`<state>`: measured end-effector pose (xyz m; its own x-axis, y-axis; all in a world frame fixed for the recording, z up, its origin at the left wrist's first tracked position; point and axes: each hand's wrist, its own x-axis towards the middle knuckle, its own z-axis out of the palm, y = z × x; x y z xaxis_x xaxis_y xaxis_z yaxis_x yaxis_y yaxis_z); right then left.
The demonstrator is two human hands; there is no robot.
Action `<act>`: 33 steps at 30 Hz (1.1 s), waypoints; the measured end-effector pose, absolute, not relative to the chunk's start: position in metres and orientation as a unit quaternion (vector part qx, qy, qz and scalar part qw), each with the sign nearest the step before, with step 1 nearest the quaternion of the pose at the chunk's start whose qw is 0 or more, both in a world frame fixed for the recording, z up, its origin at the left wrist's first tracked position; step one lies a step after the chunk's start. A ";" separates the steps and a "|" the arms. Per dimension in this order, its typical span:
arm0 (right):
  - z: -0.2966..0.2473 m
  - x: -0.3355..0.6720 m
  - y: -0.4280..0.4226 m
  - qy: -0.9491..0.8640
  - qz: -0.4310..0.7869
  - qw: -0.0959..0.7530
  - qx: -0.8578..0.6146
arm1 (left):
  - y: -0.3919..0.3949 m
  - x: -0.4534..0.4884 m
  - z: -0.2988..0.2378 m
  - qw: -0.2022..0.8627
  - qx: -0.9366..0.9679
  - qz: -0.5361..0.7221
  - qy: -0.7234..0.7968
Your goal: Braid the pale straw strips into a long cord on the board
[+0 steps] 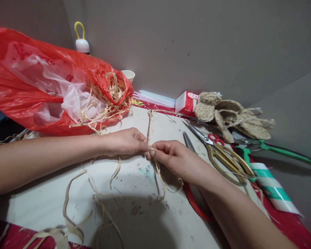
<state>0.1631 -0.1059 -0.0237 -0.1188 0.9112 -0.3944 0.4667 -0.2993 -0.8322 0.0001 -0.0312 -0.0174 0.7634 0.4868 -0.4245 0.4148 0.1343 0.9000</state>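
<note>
A thin braid of straw-coloured fibre (149,128) runs from the back of the white board down to my fingers. My left hand (128,141) pinches its near end from the left. From the right, my right hand (175,157) pinches the same spot, thumb and forefinger closed on the strands. The two sets of fingertips nearly touch. Loose fibre strands (159,180) hang below my right hand, and others trail under my left wrist. The exact crossing of the strands is hidden by my fingers.
A red plastic bag (23,100) with loose fibre lies left. Gold-handled scissors (223,159) and red-handled scissors (194,202) lie right. Behind are a red-white box (186,103), woven fibre pieces (208,107), a paper cup (129,75) and green-handled pliers (287,153). Long strands (67,204) cover the front left.
</note>
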 end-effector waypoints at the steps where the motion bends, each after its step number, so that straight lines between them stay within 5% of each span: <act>1: -0.024 0.162 -0.107 -0.564 0.484 0.216 -0.633 | -0.031 0.000 -0.018 0.677 0.649 0.025 0.345; 11: -0.012 0.147 -0.114 -0.709 0.219 0.098 -0.663 | -0.036 0.003 -0.016 0.668 0.642 0.051 0.374; 16: -0.007 0.151 -0.116 -0.712 0.207 0.073 -0.667 | -0.038 0.003 -0.018 0.653 0.653 0.068 0.378; 25: -0.006 0.140 -0.119 -0.653 0.328 0.184 -0.657 | -0.037 0.001 -0.022 0.666 0.638 0.086 0.377; 33: -0.015 0.121 -0.124 -0.663 0.244 0.092 -0.702 | -0.033 -0.002 -0.017 0.787 0.505 0.064 0.347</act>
<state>0.1213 -0.1242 -0.0150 0.0018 0.9753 -0.2209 0.8854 -0.1042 -0.4531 -0.0020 -0.0327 -0.0173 0.7512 0.4519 -0.4811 0.2492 0.4808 0.8407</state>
